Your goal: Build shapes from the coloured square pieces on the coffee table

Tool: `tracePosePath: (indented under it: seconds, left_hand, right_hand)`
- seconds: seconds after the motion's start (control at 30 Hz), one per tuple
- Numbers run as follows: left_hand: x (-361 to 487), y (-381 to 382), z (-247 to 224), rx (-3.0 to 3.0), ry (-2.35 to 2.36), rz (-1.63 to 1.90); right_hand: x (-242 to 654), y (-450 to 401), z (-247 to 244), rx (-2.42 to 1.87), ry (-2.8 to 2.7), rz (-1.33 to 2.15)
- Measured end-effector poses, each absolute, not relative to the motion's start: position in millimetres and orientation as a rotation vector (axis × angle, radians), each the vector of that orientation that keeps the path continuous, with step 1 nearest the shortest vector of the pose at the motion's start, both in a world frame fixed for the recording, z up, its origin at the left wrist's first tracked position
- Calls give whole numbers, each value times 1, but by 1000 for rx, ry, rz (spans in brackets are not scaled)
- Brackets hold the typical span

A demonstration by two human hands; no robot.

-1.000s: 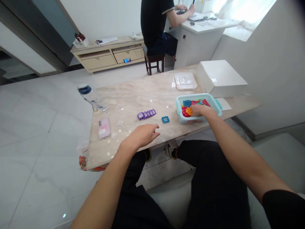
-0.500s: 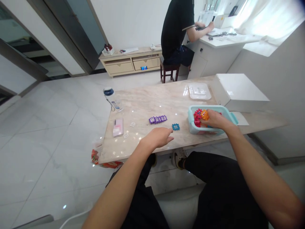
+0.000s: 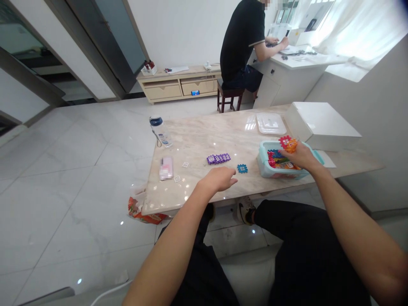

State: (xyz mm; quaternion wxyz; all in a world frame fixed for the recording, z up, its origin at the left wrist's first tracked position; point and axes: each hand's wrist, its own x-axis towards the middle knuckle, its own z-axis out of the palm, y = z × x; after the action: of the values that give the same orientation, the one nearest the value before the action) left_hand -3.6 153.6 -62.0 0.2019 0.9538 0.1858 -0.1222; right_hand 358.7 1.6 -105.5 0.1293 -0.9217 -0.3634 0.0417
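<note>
Over the pale teal tub [image 3: 265,171], my right hand [image 3: 301,156] is closed on orange and red interlocking tiles; the red tile [image 3: 284,142] sticks out past the fingers beside the orange tiles [image 3: 291,146]. Below it, the tub holds more red, blue, green and orange tiles [image 3: 278,158]. My left hand [image 3: 219,178] hovers by the table's near edge with fingers stretched out and nothing visible in it. Just right of those fingertips lies a blue notched tile [image 3: 242,168]. Beyond the left hand, several purple tiles [image 3: 218,159] lie overlapped in a row.
Two small white grid pieces [image 3: 185,165] and a pink packet [image 3: 166,169] lie on the table's left side, near a water bottle [image 3: 163,134]. A clear lid [image 3: 271,123] and a white box [image 3: 325,121] sit behind the tub. A person [image 3: 242,42] sits at another desk.
My right hand has risen out of the tub's contents, bringing up the orange and red tiles. My left hand stays about where it was; the view has shifted slightly.
</note>
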Motion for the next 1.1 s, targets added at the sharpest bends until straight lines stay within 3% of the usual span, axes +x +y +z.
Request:
tracePosePath:
  seconds: [0.13, 0.27, 0.4, 0.73, 1.1]
  left_hand:
    - [-5, 163, -62, 2596, 720, -32]
    - [4, 173, -59, 2239, 866, 366]
    - [13, 185, -66, 1818, 939, 544]
    - [-8, 195, -73, 1537, 979, 379]
    - [-13, 200, -75, 1486, 878, 357]
  right_hand:
    - [322, 16, -86, -2444, -931, 119]
    - [259, 50, -80, -2224, -1193, 172]
    - [197, 83, -88, -2063, -1473, 351]
    - [145, 132, -111, -1896, -1853, 452]
    - [143, 126, -97, -1934, -1661, 594]
